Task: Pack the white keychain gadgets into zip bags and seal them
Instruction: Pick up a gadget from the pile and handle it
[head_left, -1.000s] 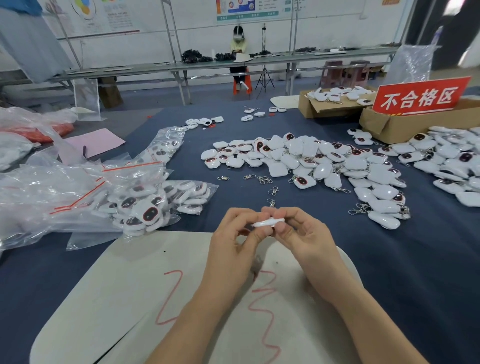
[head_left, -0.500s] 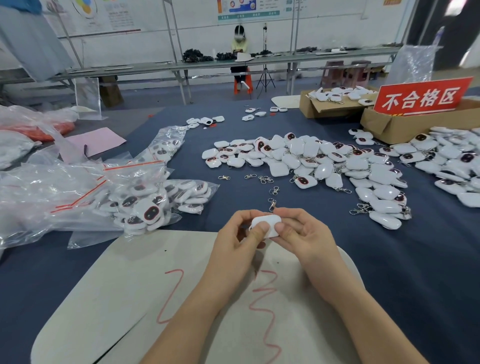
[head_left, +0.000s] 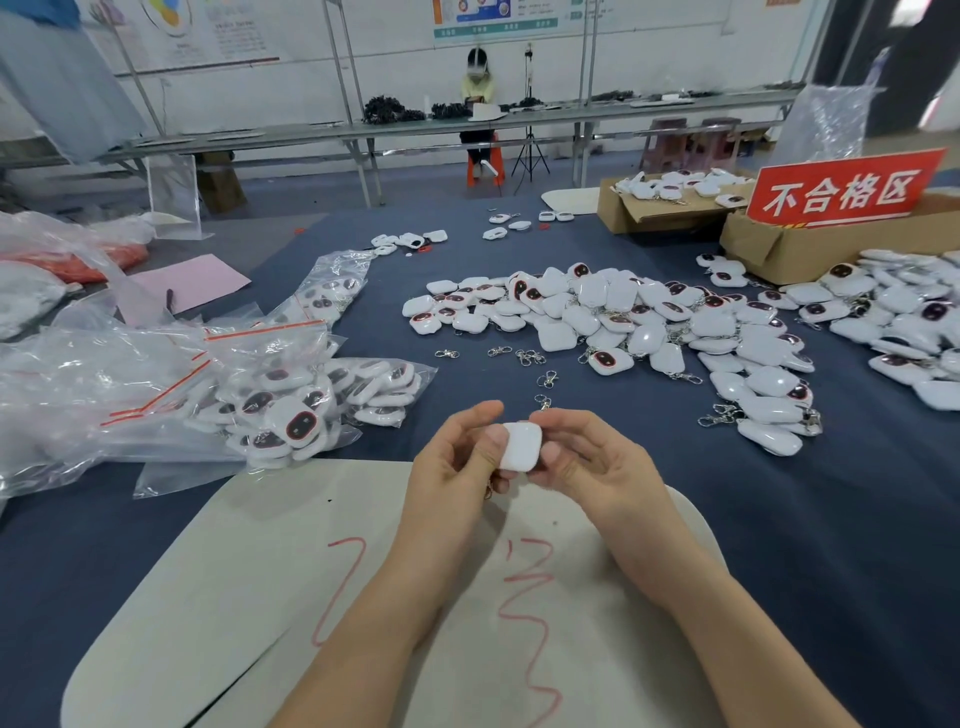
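While L hand (head_left: 451, 470), R hand (head_left: 589, 457) pinch gadget (head_left: 521, 447), pile (head_left: 623, 317) beyond.

A red sign (head_left: 844, 189) with white characters stands in a cardboard box (head_left: 779, 252) at the far right of the navy cloth (head_left: 831, 519). A pale board (head_left: 249, 571) (scrawled with red squiggles) lies nearest. A pink sheet (head_left: 192, 280) lies left. Far off, a person (head_left: 478, 83) sits beside a tripod (head_left: 530, 150).

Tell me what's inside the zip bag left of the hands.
The zip bag holds a heap of white gadgets, several showing dark faces. The lower ones are covered by those on top, so they cannot be counted.
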